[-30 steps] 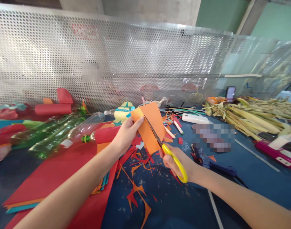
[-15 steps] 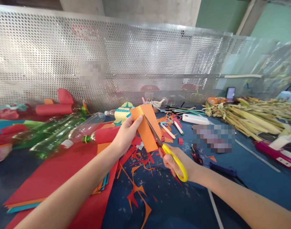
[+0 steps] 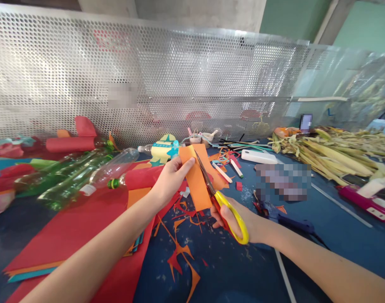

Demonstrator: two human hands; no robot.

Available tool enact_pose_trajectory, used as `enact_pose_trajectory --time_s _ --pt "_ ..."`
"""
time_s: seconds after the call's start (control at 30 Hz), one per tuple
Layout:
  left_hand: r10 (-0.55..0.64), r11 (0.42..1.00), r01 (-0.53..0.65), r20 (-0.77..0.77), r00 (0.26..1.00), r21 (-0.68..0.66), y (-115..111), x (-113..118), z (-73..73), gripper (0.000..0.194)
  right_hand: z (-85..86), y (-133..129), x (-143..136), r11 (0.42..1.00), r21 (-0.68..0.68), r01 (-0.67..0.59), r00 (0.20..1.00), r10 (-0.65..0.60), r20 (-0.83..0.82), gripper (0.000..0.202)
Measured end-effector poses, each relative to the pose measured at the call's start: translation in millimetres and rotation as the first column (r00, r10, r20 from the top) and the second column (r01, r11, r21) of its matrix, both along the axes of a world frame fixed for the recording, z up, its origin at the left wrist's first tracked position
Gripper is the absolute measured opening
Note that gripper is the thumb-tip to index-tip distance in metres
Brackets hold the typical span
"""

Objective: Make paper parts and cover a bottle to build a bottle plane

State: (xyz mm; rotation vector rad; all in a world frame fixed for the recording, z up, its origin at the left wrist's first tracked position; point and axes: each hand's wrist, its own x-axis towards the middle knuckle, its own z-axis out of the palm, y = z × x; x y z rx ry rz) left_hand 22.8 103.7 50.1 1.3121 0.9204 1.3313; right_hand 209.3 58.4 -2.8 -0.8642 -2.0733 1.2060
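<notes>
My left hand (image 3: 172, 176) pinches the upper left edge of a piece of orange paper (image 3: 197, 187), thumb on top. The paper is held above the table, tilted, with a long cut running down from near its top. In my right hand (image 3: 234, 216) is a pair of scissors (image 3: 232, 219) with yellow and red handles. Their blades lie along the cut, between the left strip and the part behind it. Red and orange paper scraps (image 3: 179, 248) are scattered on the dark blue table below my hands.
Red sheets (image 3: 75, 227) are stacked at the left, with green plastic bottles (image 3: 75, 181) behind. A blue glue gun (image 3: 283, 219) lies right of my right hand, near a white case (image 3: 258, 157). Dried husks (image 3: 334, 155) pile up at the far right. A perforated metal screen (image 3: 179, 75) stands behind.
The orange paper and my left hand have shifted slightly right and down. The scissors' handles have spread apart, and the paper's right part now sits farther from the left strip.
</notes>
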Motion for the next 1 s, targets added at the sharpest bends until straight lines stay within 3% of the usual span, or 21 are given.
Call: enact_pose_trajectory --time_s 0.17,0.3,0.73,1.0 --pt "0.006 1.000 -0.006 -0.047 0.999 0.012 -4.4 2.8 2.3 0.037 1.2 -1.1 -1.0 0.999 -0.031 0.037 0.999 -0.038 -0.038 0.047" --pt "0.009 1.000 -0.008 -0.054 0.998 0.008 -6.4 4.4 2.7 0.036 -4.0 2.6 -0.3 1.000 -0.018 -0.012 0.999 0.011 -0.048 0.051" --pt "0.002 1.000 -0.002 -0.008 1.000 -0.019 -5.9 6.3 0.9 0.034 -10.9 5.6 -0.8 1.000 0.007 -0.001 0.999 0.002 -0.049 0.054" --pt "0.002 1.000 -0.001 0.017 1.000 -0.031 -6.9 7.3 0.7 0.035 -6.5 5.1 -2.5 0.990 0.125 0.061 0.998 -0.064 0.018 0.057"
